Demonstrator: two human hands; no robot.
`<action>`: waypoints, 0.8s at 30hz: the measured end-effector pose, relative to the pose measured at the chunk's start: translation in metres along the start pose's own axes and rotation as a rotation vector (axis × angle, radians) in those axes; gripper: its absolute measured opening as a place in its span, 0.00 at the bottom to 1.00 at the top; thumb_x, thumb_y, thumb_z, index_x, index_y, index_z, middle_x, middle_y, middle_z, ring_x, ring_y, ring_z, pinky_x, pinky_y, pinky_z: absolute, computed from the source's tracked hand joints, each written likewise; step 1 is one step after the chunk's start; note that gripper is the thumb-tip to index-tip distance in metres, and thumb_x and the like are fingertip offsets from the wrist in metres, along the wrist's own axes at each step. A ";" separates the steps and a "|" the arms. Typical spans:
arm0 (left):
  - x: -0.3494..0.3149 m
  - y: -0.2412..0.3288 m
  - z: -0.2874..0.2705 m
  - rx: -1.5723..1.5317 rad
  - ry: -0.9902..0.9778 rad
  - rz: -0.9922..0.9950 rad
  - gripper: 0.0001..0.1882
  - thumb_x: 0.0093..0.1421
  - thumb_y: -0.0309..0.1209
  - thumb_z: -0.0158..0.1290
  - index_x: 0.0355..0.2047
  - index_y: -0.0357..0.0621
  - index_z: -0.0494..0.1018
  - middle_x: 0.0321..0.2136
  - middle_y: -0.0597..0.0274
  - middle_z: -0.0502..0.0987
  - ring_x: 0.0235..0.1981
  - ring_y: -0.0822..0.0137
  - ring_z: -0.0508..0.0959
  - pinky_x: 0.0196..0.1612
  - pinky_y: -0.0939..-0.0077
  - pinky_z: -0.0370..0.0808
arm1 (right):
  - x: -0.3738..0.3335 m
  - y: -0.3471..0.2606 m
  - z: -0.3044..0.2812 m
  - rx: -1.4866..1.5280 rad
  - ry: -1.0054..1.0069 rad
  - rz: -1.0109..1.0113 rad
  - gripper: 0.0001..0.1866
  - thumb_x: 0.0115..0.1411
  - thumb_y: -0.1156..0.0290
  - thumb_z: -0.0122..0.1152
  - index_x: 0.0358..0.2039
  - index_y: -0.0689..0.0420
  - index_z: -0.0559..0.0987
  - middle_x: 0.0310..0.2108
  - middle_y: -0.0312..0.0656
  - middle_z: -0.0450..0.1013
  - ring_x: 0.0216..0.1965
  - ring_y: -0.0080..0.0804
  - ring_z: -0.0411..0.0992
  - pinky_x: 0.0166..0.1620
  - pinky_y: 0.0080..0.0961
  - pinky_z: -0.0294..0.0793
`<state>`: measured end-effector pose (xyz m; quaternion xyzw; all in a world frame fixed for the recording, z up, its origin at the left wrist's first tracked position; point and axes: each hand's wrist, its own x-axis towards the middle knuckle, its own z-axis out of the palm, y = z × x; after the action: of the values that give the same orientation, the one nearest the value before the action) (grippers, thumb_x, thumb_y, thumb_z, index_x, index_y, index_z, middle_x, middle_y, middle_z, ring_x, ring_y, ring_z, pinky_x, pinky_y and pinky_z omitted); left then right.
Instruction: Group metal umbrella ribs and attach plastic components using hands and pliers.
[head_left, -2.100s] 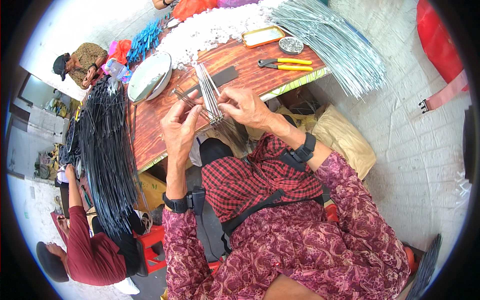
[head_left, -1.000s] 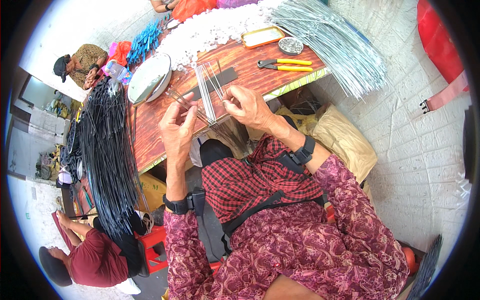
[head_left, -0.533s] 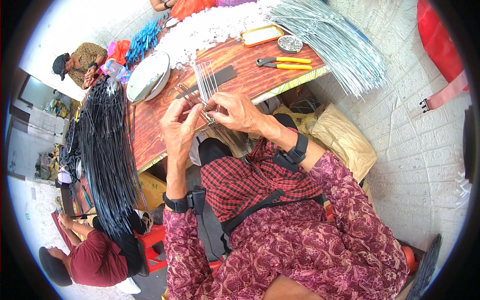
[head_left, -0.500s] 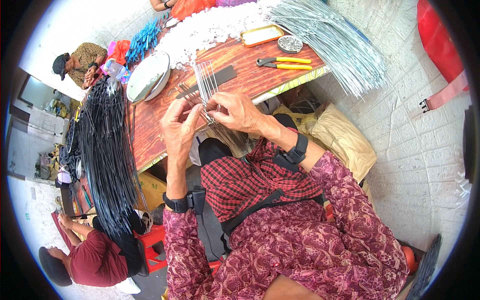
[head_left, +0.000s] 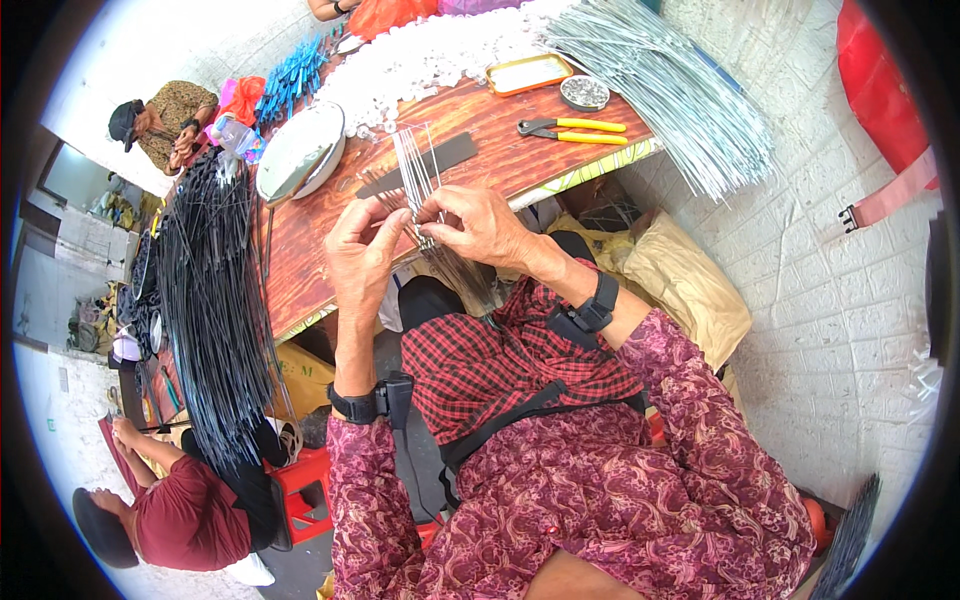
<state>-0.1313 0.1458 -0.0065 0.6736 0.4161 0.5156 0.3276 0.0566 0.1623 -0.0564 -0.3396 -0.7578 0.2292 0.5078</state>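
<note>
Just past the table's near edge, my left hand (head_left: 362,245) is closed, thumb and fingers pinching thin brownish wires. My right hand (head_left: 478,225) is closed beside it, its fingertips on a bunch of thin silvery wires (head_left: 408,165) that point up and away over the table. One of these wires stands apart from the rest at the right. The fingertips of both hands nearly meet. Below them, more thin dark wires (head_left: 457,275) hang down towards my lap. Behind the wires a flat dark bar (head_left: 455,150) lies on the table (head_left: 300,245).
Yellow-handled pliers (head_left: 590,124), a small round tin (head_left: 584,93) and a shallow yellow-rimmed tray (head_left: 530,73) lie right of a heap of small white pieces (head_left: 430,55). A white bowl (head_left: 320,125) and black wires (head_left: 205,290) are left; pale wires (head_left: 670,95) overhang right. Other people sit left.
The silvery wires were fanned out evenly; now they are bunched closer, with one set apart at the right. My hands stay almost in place.
</note>
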 end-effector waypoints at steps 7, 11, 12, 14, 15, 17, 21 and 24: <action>-0.002 0.000 -0.004 0.010 0.030 -0.052 0.13 0.59 0.19 0.62 0.45 0.36 0.80 0.38 0.64 0.81 0.38 0.76 0.80 0.42 0.81 0.78 | -0.004 -0.001 -0.006 -0.018 0.054 0.004 0.07 0.56 0.72 0.68 0.32 0.60 0.79 0.26 0.42 0.75 0.25 0.32 0.75 0.28 0.29 0.72; -0.002 -0.001 -0.003 -0.042 0.087 -0.130 0.14 0.59 0.20 0.62 0.46 0.35 0.80 0.38 0.63 0.82 0.38 0.76 0.80 0.42 0.82 0.78 | -0.003 -0.003 -0.008 0.020 0.038 0.119 0.08 0.55 0.68 0.67 0.30 0.58 0.79 0.26 0.44 0.76 0.27 0.40 0.76 0.30 0.35 0.73; -0.002 0.000 -0.001 -0.067 0.087 -0.124 0.13 0.60 0.20 0.62 0.46 0.35 0.79 0.38 0.62 0.83 0.38 0.76 0.80 0.42 0.82 0.78 | -0.002 -0.003 -0.006 0.020 0.039 0.121 0.08 0.55 0.68 0.67 0.30 0.58 0.79 0.26 0.44 0.76 0.27 0.40 0.76 0.30 0.35 0.73; -0.003 0.005 0.001 -0.059 0.071 -0.125 0.13 0.59 0.20 0.62 0.46 0.35 0.79 0.37 0.62 0.83 0.38 0.76 0.81 0.42 0.82 0.78 | 0.001 -0.002 -0.001 -0.027 0.040 -0.018 0.06 0.55 0.72 0.68 0.31 0.60 0.81 0.26 0.43 0.76 0.26 0.35 0.75 0.29 0.30 0.71; -0.003 0.006 0.002 -0.050 0.057 -0.123 0.13 0.59 0.20 0.62 0.45 0.35 0.79 0.37 0.61 0.83 0.37 0.75 0.81 0.42 0.81 0.78 | 0.001 -0.001 0.002 -0.028 0.027 0.000 0.06 0.55 0.72 0.68 0.31 0.60 0.81 0.27 0.43 0.76 0.28 0.37 0.75 0.30 0.31 0.72; -0.002 0.002 0.002 -0.052 0.057 -0.119 0.12 0.59 0.20 0.62 0.45 0.35 0.79 0.37 0.62 0.83 0.37 0.75 0.81 0.42 0.81 0.78 | 0.001 0.000 0.004 -0.028 0.035 -0.007 0.07 0.55 0.72 0.68 0.31 0.60 0.80 0.27 0.43 0.76 0.28 0.36 0.75 0.30 0.31 0.72; -0.002 0.000 0.003 -0.095 0.046 -0.093 0.12 0.60 0.20 0.62 0.44 0.35 0.79 0.36 0.62 0.83 0.37 0.75 0.81 0.42 0.81 0.78 | 0.003 -0.003 0.002 -0.049 0.028 -0.020 0.07 0.56 0.72 0.67 0.31 0.61 0.79 0.26 0.44 0.75 0.26 0.36 0.75 0.28 0.31 0.72; -0.003 -0.005 0.000 -0.095 0.095 -0.088 0.12 0.60 0.20 0.62 0.45 0.35 0.79 0.37 0.62 0.83 0.37 0.75 0.81 0.42 0.81 0.79 | -0.001 -0.002 0.001 -0.042 0.059 -0.027 0.08 0.56 0.72 0.67 0.31 0.61 0.78 0.25 0.43 0.74 0.25 0.34 0.75 0.28 0.30 0.72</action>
<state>-0.1326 0.1454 -0.0122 0.6130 0.4355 0.5511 0.3616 0.0558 0.1606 -0.0560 -0.3465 -0.7517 0.1960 0.5258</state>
